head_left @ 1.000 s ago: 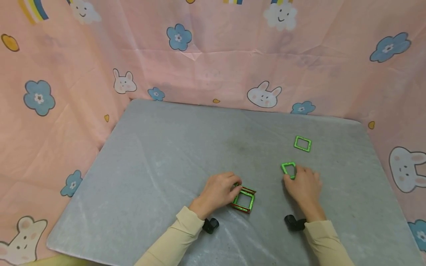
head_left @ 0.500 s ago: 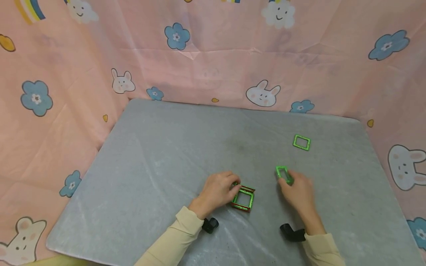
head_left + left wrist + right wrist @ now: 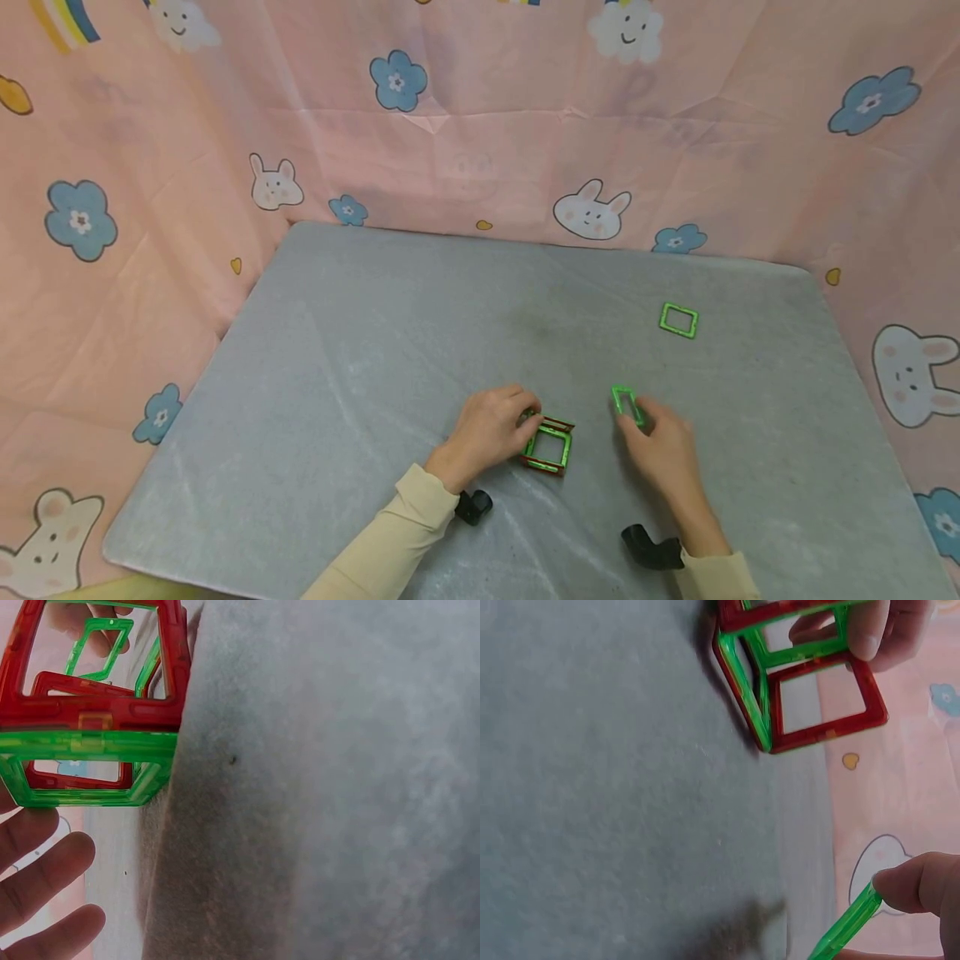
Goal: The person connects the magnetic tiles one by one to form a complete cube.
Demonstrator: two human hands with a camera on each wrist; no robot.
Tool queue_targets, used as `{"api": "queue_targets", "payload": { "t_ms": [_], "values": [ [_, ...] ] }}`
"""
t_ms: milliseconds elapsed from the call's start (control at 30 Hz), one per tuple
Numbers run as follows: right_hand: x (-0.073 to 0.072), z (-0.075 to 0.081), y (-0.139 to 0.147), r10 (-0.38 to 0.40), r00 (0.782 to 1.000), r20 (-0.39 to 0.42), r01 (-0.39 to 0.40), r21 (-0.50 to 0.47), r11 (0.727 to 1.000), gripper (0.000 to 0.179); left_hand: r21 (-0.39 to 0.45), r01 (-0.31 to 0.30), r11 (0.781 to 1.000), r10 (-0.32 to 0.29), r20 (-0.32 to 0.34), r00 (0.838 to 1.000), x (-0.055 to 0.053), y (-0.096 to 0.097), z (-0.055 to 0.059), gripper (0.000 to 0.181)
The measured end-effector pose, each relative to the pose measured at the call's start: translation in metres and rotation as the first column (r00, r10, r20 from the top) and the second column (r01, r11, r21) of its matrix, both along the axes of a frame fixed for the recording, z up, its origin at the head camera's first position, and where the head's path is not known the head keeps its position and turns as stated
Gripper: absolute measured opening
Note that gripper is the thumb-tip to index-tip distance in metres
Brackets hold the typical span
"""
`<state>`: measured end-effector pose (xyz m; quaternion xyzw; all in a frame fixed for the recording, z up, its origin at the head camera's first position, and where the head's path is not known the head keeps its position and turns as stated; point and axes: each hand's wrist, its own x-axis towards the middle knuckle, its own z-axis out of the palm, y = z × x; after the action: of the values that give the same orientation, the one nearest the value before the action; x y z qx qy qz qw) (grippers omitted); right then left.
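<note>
My left hand holds the left side of a small open box of magnetic tiles on the table. In the left wrist view a red tile of the box stands above a green tile; three fingers spread below them. The right wrist view has the left thumb at the corner where a green side meets a red tile. To the right, my right hand pinches a single green magnetic tile between thumb and fingers. That tile is tilted, its hollow middle facing the box.
Another green tile lies flat at the back right of the grey cloth-covered table. A pink printed curtain hangs behind the table and along its sides. A black wrist camera sits at the right wrist.
My right hand has come left and nearer with the green tile, which has turned more edge-on. The left hand and the tile box have stayed in place.
</note>
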<state>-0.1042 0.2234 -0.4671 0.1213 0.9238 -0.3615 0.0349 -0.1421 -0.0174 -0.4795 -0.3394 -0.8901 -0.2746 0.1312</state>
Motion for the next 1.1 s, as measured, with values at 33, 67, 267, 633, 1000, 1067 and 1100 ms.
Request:
{"api": "queue_targets", "payload": {
  "t_ms": [33, 67, 267, 633, 1000, 1067, 1100],
  "values": [
    [0.001, 0.000, -0.001, -0.002, 1.000, -0.002, 0.002, 0.001, 1.000, 0.048, 0.000, 0.000, 1.000, 0.000, 0.001, 1.000, 0.000, 0.000, 0.000, 0.004],
    [0.003, 0.000, -0.002, -0.001, 1.000, -0.007, 0.001, 0.002, 1.000, 0.048, 0.000, 0.001, 1.000, -0.001, 0.002, 1.000, 0.000, 0.000, 0.000, 0.004],
    [0.012, -0.003, -0.010, -0.010, 0.999, -0.031, 0.010, -0.009, 1.000, 0.042, -0.001, 0.003, 1.000, -0.003, 0.008, 1.000, 0.000, 0.000, 0.000, 0.004],
    [0.020, -0.003, -0.020, -0.019, 0.998, 0.054, 0.023, -0.066, 0.998, 0.045, 0.000, 0.003, 1.000, -0.003, 0.006, 1.000, 0.000, 0.001, 0.000, 0.004],
    [0.028, 0.000, -0.032, -0.015, 0.996, 0.090, 0.024, -0.097, 0.995, 0.044, -0.002, -0.006, 1.000, 0.006, -0.007, 1.000, 0.000, 0.001, 0.000, 0.005],
    [0.029, 0.000, -0.035, -0.016, 0.995, 0.094, 0.026, -0.106, 0.994, 0.044, 0.001, -0.009, 1.000, 0.009, -0.006, 1.000, 0.000, 0.001, 0.000, 0.005],
    [0.030, 0.000, -0.036, -0.016, 0.996, 0.093, 0.026, -0.112, 0.993, 0.044, 0.004, -0.009, 1.000, 0.009, -0.006, 1.000, 0.000, 0.001, 0.000, 0.006]
  ]
}}
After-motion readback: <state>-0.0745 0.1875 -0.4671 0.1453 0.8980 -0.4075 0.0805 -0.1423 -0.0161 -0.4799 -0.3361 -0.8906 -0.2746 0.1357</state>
